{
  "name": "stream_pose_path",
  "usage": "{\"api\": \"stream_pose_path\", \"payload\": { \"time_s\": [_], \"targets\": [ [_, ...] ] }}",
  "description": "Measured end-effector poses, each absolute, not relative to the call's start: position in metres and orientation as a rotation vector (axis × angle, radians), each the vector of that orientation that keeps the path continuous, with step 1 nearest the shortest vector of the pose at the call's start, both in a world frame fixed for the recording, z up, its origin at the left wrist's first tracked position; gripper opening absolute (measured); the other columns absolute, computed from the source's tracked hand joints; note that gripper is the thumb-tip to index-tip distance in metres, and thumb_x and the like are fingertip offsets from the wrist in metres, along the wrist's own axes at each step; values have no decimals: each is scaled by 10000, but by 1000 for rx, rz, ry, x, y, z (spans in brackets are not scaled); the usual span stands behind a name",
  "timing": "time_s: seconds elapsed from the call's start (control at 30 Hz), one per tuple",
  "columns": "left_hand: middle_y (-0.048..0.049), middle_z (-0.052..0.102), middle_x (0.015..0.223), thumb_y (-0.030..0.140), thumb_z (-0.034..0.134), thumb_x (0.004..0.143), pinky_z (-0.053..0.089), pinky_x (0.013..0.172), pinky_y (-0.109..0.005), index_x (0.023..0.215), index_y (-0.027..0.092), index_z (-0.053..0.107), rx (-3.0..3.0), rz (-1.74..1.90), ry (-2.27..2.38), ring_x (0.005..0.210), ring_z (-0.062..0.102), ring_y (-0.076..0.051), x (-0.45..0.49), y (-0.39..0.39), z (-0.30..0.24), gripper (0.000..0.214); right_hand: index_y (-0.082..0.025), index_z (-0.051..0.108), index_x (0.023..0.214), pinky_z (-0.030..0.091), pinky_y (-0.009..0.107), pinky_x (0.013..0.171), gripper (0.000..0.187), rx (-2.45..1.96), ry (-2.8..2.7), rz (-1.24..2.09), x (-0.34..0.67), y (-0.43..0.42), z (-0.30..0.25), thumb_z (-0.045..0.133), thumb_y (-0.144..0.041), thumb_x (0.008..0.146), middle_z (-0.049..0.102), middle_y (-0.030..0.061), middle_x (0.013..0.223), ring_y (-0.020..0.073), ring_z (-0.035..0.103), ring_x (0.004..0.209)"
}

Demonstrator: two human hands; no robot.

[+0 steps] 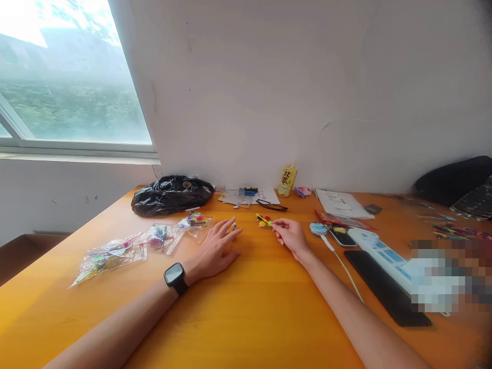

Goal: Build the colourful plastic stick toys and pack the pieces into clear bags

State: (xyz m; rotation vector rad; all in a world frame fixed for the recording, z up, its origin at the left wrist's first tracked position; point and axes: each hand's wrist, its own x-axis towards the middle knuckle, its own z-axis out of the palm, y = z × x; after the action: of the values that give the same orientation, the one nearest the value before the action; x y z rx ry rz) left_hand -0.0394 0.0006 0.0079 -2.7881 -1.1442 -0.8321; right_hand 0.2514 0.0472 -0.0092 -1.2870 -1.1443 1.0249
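My left hand [217,246], wearing a black watch [175,275], lies on the wooden table with its fingers spread. A small blue piece [234,226] shows by its fingertips; whether they touch it is unclear. To the right, my right hand [290,236] is closed in a pinch on a small yellow-green piece [270,223]. Right beside that pinch lie small yellow, red and black plastic pieces [262,220]. Left of my left hand are clear bags of colourful small parts: one close by [195,223], another [159,238], and a larger one [109,257].
A black plastic bag [171,196] sits at the back left. Near the wall stand a yellow drink can [287,181] and papers [342,204]. On the right are a round device with a white cable [348,271], a phone [341,236], a white power strip [380,253] and a black slab [384,287].
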Motion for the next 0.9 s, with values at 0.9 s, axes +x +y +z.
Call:
{"api": "stream_pose_path", "payload": {
  "time_s": [0.9],
  "targets": [
    [-159,453,1603,566,520,1017,361,1245,-527,1518,196,469,-3116,-641,-1106,1523,369,-332,-27,-14,13,625,-137,715,902,373,186,366,414,-1271,-1193,1022,253,52,-23,853,-459,680,683,50,740,98,515,519]
  ]
}}
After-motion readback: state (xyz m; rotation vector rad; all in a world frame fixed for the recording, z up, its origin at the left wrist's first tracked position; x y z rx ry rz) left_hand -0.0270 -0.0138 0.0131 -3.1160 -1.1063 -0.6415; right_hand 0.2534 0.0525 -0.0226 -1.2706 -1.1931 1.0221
